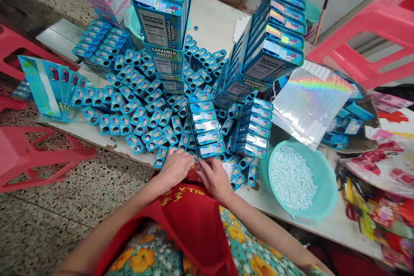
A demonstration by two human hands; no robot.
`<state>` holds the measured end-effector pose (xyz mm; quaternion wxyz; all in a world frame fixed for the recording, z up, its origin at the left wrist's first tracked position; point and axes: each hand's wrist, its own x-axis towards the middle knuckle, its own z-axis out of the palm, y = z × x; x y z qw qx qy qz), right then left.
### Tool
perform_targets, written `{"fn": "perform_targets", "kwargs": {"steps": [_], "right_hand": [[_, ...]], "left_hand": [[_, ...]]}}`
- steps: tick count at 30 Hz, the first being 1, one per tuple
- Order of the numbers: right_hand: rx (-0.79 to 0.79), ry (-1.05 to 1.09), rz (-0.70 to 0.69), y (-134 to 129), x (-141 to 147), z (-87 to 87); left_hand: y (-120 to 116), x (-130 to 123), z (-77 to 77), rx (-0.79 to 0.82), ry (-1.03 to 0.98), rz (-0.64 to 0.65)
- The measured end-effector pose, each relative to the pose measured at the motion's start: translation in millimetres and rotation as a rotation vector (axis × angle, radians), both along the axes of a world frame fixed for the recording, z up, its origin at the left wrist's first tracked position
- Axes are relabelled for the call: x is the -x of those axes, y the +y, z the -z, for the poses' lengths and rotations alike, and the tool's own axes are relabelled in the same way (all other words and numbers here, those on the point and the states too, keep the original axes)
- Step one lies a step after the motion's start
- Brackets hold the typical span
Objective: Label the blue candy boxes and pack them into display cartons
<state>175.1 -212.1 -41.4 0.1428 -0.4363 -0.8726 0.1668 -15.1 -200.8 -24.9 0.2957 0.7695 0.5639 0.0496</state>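
Observation:
My left hand (176,167) and my right hand (216,177) are close together at the table's near edge, in front of the red apron (197,220). The fingers of both are bent inward and pinched, with the fingertips nearly meeting. What lies between them is mostly hidden; only a sliver of blue shows. Just beyond stands a row of blue candy boxes (207,127) with shiny tops. Many small blue boxes with round holes (140,125) lie crowded around, some touching the left hand. A white paper piece (228,169) is beside my right hand.
Tall stacks of blue display boxes (158,30) and more stacked boxes (271,47) rise beyond the hands. A turquoise basin (328,181) holds pale candies at right. Shiny sheets (307,99) lie behind it. Red stools (29,151) stand at left. Flat blue cartons (45,86) lean at the table's left end.

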Motion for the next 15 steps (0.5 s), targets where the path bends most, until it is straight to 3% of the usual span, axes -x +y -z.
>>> {"fn": "perform_targets", "kwargs": {"steps": [5, 10, 13, 15], "right_hand": [[-0.084, -0.08, -0.176, -0.6, -6.1, 10.5], [-0.104, -0.022, -0.172, -2.0, -7.3, 10.8], [-0.065, 0.004, -0.188, 1.5, -2.3, 2.8], [0.025, 0.057, -0.186, 5.7, 1.5, -11.3]], "left_hand": [[2.6, 0.1, 7.3, 0.071, -0.003, -0.071], [2.5, -1.6, 12.6, 0.075, -0.016, -0.113], [2.6, -2.4, 18.1, 0.053, -0.01, -0.119], [1.2, -2.1, 20.7, 0.036, -0.015, -0.139]]}}
